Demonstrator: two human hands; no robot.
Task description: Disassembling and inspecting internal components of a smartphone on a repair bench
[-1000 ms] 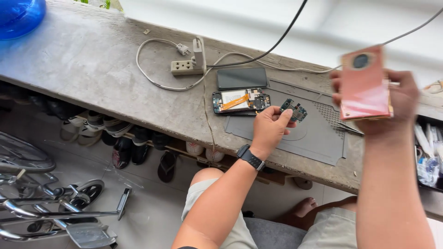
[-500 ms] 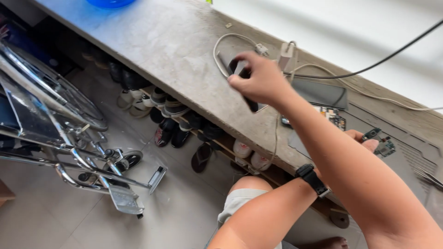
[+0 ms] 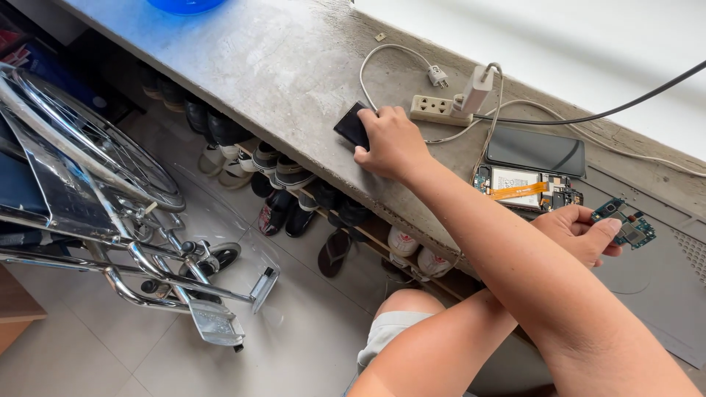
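Head view looked down on crossed forearms above a long grey concrete desk point(image 3: 243, 66). Beneath the desk's edge, an open shelf point(image 3: 309, 195) held a row of shoes and sandals, below and to the near side of the right hand. Far off that hand's left, on the tiled floor, stood a folded wheelchair point(image 3: 110, 213).

One arm stretched long across the other, its right hand point(image 3: 391, 141) lying palm down with the fingers curled over a small black flat object point(image 3: 351, 125), pressing it against the desk near the edge. Just beyond this hand lay a white power strip point(image 3: 434, 110) with a charger plugged in and a looped white cable.

Nearer the body, the left hand point(image 3: 581, 231) was turned palm up, thumb and fingers pinching a small green circuit board point(image 3: 625, 224) above a grey work mat point(image 3: 647, 272). Just beyond that hand lay an opened phone point(image 3: 526, 187) showing its innards, and past it a black phone screen point(image 3: 535, 151).
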